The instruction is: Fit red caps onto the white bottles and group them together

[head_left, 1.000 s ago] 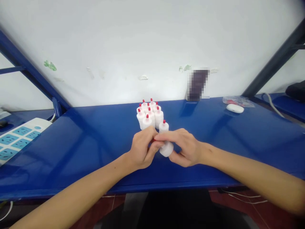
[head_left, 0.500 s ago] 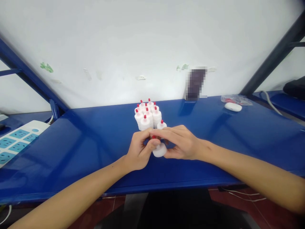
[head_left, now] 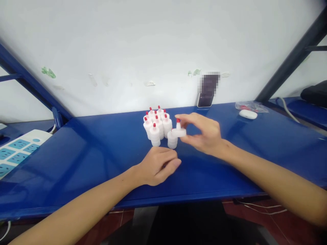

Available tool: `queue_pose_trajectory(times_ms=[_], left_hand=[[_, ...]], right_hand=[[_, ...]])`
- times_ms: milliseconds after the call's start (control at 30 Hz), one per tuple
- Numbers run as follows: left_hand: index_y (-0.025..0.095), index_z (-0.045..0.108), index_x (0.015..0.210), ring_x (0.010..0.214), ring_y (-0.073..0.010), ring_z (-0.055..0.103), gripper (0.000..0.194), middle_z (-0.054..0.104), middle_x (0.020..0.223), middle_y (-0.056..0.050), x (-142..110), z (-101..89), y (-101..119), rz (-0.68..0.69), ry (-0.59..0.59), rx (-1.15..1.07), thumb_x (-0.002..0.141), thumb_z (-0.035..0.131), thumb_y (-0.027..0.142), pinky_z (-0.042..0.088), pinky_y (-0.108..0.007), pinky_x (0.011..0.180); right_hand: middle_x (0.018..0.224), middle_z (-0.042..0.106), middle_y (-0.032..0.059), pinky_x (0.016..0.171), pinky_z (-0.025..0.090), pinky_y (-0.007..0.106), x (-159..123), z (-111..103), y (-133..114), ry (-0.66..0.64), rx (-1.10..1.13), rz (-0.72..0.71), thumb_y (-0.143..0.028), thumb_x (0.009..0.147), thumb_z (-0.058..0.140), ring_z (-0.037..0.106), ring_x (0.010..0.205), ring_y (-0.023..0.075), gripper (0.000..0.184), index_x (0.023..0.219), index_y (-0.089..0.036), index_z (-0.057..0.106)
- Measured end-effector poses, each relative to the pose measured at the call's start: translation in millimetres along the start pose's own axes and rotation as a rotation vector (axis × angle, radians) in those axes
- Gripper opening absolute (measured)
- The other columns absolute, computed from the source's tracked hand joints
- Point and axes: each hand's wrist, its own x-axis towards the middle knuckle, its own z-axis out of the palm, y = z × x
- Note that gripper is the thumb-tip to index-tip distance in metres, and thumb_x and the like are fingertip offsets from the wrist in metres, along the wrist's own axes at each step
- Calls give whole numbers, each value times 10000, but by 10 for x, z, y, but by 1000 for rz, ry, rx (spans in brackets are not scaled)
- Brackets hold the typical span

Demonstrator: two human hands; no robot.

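Observation:
Between the thumb and fingers of my right hand (head_left: 204, 132) is a white nozzle cap (head_left: 179, 132) with a red tip, held upright with the index finger at the tip. It overlaps a white squeeze bottle (head_left: 172, 141) standing behind it; I cannot tell whether they touch. Left of that bottle, several similar white bottles (head_left: 155, 136) with red-tipped nozzles stand in a tight group. My left hand (head_left: 159, 165) rests curled in front of the bottles, thumb against the folded fingers. Its palm side is hidden, and so is anything inside it.
A phone (head_left: 205, 100) leans against the white wall at the back. A white earbud case (head_left: 247, 114) and a clear plastic bag (head_left: 255, 107) with red pieces lie at the right on the blue table (head_left: 102, 146). A power strip (head_left: 42, 136) is at the left.
My hands have parted. The right hand has carried the red-tipped nozzle cap up and away, towards the standing bottles. My left hand has let go of it and moved slightly down.

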Motion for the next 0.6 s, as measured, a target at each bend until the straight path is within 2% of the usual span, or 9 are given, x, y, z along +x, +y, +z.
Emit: queue_pose_trajectory(times_ms=[100, 200, 267, 367, 467, 600], left_hand=[[178, 479, 673, 529, -108, 403, 327, 464, 578, 24, 26, 15, 21, 94, -167, 133, 989, 424, 243, 324, -271, 533], [173, 520, 681, 523, -113, 435, 333, 502, 577, 17, 37, 23, 26, 113, -239, 231, 992, 430, 252, 333, -282, 529], [169, 540, 684, 525, -114, 456, 345, 523, 581, 13, 38, 22, 22, 116, -258, 268, 998, 425, 259, 346, -283, 533], [167, 558, 685, 529, -118, 476, 362, 540, 581, 7, 35, 22, 14, 122, -270, 303, 1002, 417, 269, 359, -285, 535], [166, 564, 682, 540, -123, 489, 371, 550, 586, 3, 35, 25, 9, 128, -270, 318, 1004, 416, 274, 361, -290, 538], [166, 567, 680, 545, -124, 493, 370, 557, 588, 2, 34, 29, 8, 126, -268, 319, 1003, 421, 272, 364, -292, 544]], right_hand=[[937, 745, 20, 780, 576, 327, -26, 60, 113, 66, -41, 22, -158, 885, 619, 698, 816, 169, 362, 1239, -234, 626], [942, 741, 13, 711, 591, 298, -65, 106, 172, 59, -11, 108, -126, 909, 576, 689, 730, 140, 391, 1280, -246, 608], [944, 734, 16, 685, 593, 291, -79, 114, 177, 9, 17, 114, -120, 923, 550, 689, 722, 137, 345, 1230, -252, 637], [983, 732, 39, 757, 599, 324, -75, 102, 152, -44, 30, 52, -117, 920, 546, 705, 854, 169, 289, 1146, -245, 673], [1080, 714, 74, 835, 595, 362, -60, 87, 117, -80, 68, 1, -137, 906, 566, 692, 975, 199, 304, 1180, -229, 660], [1119, 682, 88, 838, 591, 355, -59, 86, 97, -135, 96, -18, -144, 932, 544, 676, 1004, 198, 298, 1198, -230, 650]])
